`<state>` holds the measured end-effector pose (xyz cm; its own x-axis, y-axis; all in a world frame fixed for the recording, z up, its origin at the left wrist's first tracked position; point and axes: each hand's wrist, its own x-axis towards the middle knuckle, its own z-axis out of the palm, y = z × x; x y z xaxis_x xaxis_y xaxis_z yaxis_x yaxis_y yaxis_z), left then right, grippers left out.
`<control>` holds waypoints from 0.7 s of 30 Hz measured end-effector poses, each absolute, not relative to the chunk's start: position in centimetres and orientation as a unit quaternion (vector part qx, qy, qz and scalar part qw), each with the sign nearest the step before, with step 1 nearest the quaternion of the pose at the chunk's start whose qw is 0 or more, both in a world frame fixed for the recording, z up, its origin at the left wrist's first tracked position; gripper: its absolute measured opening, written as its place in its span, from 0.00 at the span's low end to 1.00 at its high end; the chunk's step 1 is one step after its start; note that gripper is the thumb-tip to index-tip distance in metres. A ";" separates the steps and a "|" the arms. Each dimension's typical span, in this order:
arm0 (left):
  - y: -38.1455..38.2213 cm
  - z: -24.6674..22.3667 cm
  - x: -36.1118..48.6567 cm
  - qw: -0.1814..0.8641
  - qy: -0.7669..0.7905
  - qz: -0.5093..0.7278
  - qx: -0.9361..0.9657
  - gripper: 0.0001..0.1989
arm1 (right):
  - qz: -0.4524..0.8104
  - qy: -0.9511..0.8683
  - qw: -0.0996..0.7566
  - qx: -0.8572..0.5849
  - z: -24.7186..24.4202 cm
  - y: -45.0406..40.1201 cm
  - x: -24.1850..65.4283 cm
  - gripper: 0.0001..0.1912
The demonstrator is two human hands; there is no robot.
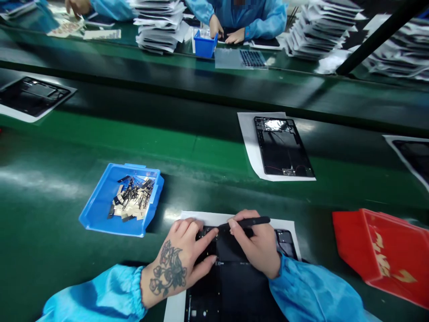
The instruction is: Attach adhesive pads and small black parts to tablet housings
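Note:
A black device panel [248, 286] lies on white paper [174, 308] at the bottom centre. My left hand [182, 257] rests on its upper left part, palm down, fingers apart, the index fingertip touching the panel beside the tool's tip. Between the thumb and fingers of my right hand [256, 241] is a black pen-like tool [254, 221], its tip pointing left toward my left index finger. Left of my hands sits a blue bin [97, 210] holding small black and cream parts [134, 199]. To the right stands a red bin [351, 241] with a few pale strips inside.
Beyond my hands, an open black device [281, 147] lies on paper on the green surface. Others lie at far left [33, 96] and far right [415, 154]. Across the bench are paper stacks [157, 27], a small blue bin [205, 47] and co-workers' hands [234, 36].

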<state>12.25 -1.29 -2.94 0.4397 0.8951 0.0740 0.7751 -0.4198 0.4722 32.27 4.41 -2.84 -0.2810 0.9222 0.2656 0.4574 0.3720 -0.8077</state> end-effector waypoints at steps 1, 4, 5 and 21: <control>-1.2 -2.9 12.1 0.206 0.501 0.167 0.824 0.21 | 0.321 -0.730 0.374 -0.473 -2.9 4.4 32.3 0.02; -1.1 -2.6 11.8 0.244 0.495 0.184 0.814 0.18 | 0.341 -0.723 0.376 -0.468 -2.9 4.4 32.2 0.02; -1.1 -2.6 11.8 0.248 0.495 0.186 0.812 0.17 | 0.344 -0.726 0.378 -0.461 -2.8 4.3 32.1 0.02; -1.9 -3.3 11.7 0.144 0.499 0.234 0.822 0.17 | 0.371 -0.749 0.355 -0.418 -2.9 4.0 31.9 0.04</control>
<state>11.67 -1.94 -3.28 0.3924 0.8875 0.2416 0.7526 -0.4608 0.4704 31.92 3.97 -2.87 -0.3989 0.8896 0.2224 0.3622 0.3757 -0.8530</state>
